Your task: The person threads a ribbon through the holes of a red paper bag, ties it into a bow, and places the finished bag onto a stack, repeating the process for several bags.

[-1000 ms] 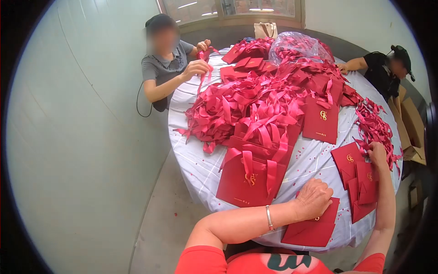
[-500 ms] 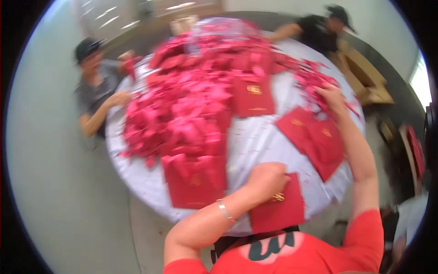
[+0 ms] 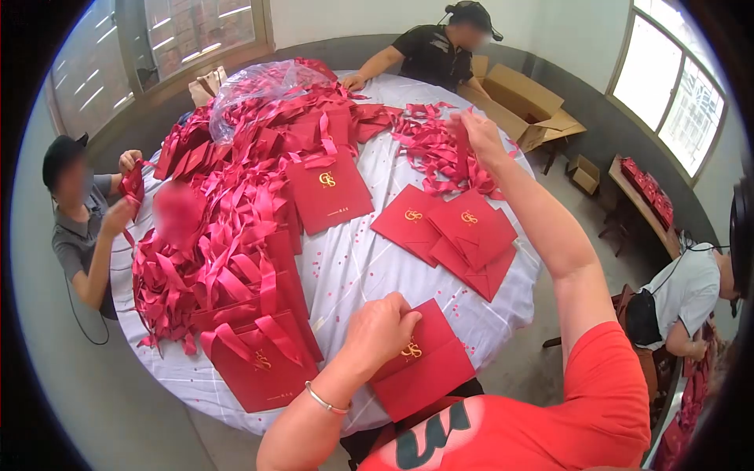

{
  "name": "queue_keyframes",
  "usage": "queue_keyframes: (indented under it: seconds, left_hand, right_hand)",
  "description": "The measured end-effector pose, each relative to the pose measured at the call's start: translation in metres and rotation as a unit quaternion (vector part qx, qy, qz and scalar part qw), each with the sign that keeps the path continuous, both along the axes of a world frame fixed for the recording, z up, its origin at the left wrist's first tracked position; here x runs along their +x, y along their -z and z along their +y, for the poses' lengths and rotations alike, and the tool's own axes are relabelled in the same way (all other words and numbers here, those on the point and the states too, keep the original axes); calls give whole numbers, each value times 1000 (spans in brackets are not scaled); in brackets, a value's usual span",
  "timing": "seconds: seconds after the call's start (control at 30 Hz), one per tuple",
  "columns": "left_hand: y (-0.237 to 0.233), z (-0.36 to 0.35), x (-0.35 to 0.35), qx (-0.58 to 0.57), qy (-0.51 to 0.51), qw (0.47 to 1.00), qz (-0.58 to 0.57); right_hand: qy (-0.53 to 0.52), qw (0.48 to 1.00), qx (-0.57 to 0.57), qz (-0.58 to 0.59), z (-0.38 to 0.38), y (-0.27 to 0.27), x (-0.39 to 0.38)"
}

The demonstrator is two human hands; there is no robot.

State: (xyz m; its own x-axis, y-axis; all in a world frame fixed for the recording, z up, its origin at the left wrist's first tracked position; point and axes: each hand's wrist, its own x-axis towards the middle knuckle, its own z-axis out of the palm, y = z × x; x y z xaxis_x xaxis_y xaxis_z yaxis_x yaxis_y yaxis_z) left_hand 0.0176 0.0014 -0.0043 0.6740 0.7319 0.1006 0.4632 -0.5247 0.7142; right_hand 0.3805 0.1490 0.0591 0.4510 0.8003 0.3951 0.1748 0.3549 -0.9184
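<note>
Before me on the white-covered table lies a flat red bag with gold lettering. Closed at its top left edge is my left hand, a bracelet on the wrist; its fingers touch the bag. My right hand is raised over a pile of loose pink ribbons, and a ribbon strip hangs from its fingers. Between the two hands lie several overlapping red bags without handles. A red bag with ribbon handles lies left of my left hand, and another lies farther up.
A large heap of ribboned red bags covers the table's left side, with clear plastic on top. One person handles a bag at the left. Another stands at the far side beside a cardboard box. A third person is at the right.
The view has turned to the right and is sharper. My right hand has lifted from the ribbon pile with a strip hanging from it. My left hand stays at the near bag.
</note>
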Motion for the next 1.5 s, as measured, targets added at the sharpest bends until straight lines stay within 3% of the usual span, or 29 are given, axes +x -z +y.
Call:
queue_keyframes:
  seconds: [0.1, 0.17, 0.23, 0.3, 0.37, 0.4, 0.43, 0.47, 0.5, 0.6, 0.67, 0.73, 0.8, 0.83, 0.9, 1.03, 1.3, 1.43, 1.5]
  left_hand:
    - [0, 2, -2, -64, -3, 998, -11]
    - [9, 7, -3, -118, 12, 992, -36]
    - [21, 14, -3, -172, 36, 982, -63]
    - [24, 17, -4, -226, 51, 968, -91]
    - [12, 16, -6, -223, 63, 969, -84]
    - [8, 15, -6, -238, 62, 966, -78]
    - [9, 14, -7, -244, 59, 965, -72]
    - [10, 15, -6, -255, 61, 963, -65]
    - [10, 16, -5, -266, 63, 960, -57]
    - [7, 15, -5, -306, 65, 948, -56]
    - [5, 15, -5, -334, 65, 939, -59]
    - [2, 16, -5, -359, 63, 929, -60]
    - [0, 16, -5, -442, 85, 888, -97]
    - [-1, 16, -5, -444, 85, 887, -94]
    - [-4, 18, -7, -524, 112, 835, -127]
    - [-8, 19, -8, -550, 128, 815, -130]
    - [-5, 20, -7, -594, 137, 777, -156]
    - [-6, 20, -7, -591, 127, 782, -151]
    - [-7, 20, -6, -593, 118, 783, -144]
  right_hand:
    - [22, 999, 29, -39, -23, -39, -28]
    - [-31, 997, 45, -51, -36, -60, -29]
    - [36, 987, 81, -137, -60, -82, -55]
    - [38, 960, 155, -231, -77, -91, -62]
    - [126, 826, 239, -495, -123, -96, -96]
    - [96, 796, 211, -559, -150, -95, -114]
    - [60, 730, 271, -624, -161, -81, -119]
    - [23, 701, 262, -663, -178, -63, -129]
    - [-19, 711, 245, -659, -194, -48, -148]
    - [-147, 848, 32, -509, -228, 7, -168]
    - [-166, 895, -46, -411, -234, 35, -167]
    - [-157, 914, -96, -362, -239, 44, -166]
    - [-166, 960, -176, -144, -242, 54, -165]
    - [-165, 960, -177, -142, -245, 58, -165]
    - [-185, 951, -245, 38, -249, 64, -164]
    - [-183, 957, -207, 89, -253, 63, -166]
    - [-155, 981, -111, -32, -251, 77, -165]
    - [-150, 981, -94, -80, -249, 71, -165]
    - [-138, 974, -88, -157, -249, 66, -166]
